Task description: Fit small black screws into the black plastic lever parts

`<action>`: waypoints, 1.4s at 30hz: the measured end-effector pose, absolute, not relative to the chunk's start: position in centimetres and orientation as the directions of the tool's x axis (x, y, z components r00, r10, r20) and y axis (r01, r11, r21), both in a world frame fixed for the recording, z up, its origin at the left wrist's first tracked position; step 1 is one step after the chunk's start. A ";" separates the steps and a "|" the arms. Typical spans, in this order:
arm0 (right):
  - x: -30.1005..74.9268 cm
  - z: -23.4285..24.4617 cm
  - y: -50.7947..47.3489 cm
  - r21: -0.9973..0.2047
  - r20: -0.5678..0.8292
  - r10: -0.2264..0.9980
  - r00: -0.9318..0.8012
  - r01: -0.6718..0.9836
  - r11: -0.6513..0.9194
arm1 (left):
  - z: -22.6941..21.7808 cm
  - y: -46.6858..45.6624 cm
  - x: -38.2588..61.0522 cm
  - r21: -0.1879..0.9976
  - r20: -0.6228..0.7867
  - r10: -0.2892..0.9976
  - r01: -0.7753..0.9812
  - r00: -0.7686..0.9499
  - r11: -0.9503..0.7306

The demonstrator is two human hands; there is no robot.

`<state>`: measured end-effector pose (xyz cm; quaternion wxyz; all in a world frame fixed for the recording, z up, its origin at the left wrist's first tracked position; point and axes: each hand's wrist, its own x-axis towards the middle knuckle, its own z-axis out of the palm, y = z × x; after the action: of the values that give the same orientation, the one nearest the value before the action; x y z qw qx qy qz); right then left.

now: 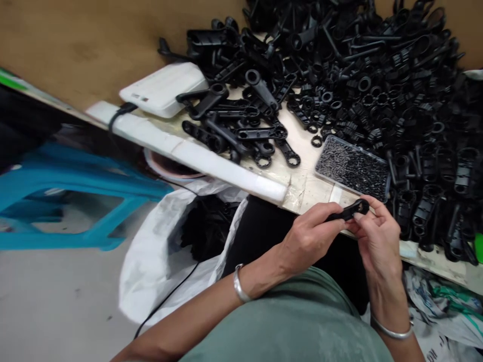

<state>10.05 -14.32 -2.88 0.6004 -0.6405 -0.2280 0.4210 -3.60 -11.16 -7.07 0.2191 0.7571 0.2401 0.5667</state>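
Observation:
Both my hands hold one black plastic arm with a ring-shaped end (350,209), just in front of the table edge. My left hand (311,232) pinches its narrow end. Around the ring end are the fingers of my right hand (377,234), the thumb pressed close to the opening. Whether a smaller part sits between those fingers, I cannot tell. Right behind my hands lies a clear plastic box (352,166) full of tiny dark pins or screws. Similar black ring-ended arms (260,131) lie loose on the table to the left.
A big heap of black plastic parts (358,75) covers the table's back and right. At the left stands a white device (164,89) with a cable plugged in. Below the edge are a white sack (147,271) holding black parts and a blue stool (94,196).

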 end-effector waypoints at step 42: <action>19.6 0.5 -19.9 -0.244 0.656 0.698 0.287 0.956 -0.163 | -5.3 1.1 -10.3 0.187 0.403 0.697 0.692 0.593 -0.697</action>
<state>19.56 -19.86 0.52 0.3198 -0.7356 -0.5621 -0.2016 -10.35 1.09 -5.27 0.0051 0.8924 0.3892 0.2282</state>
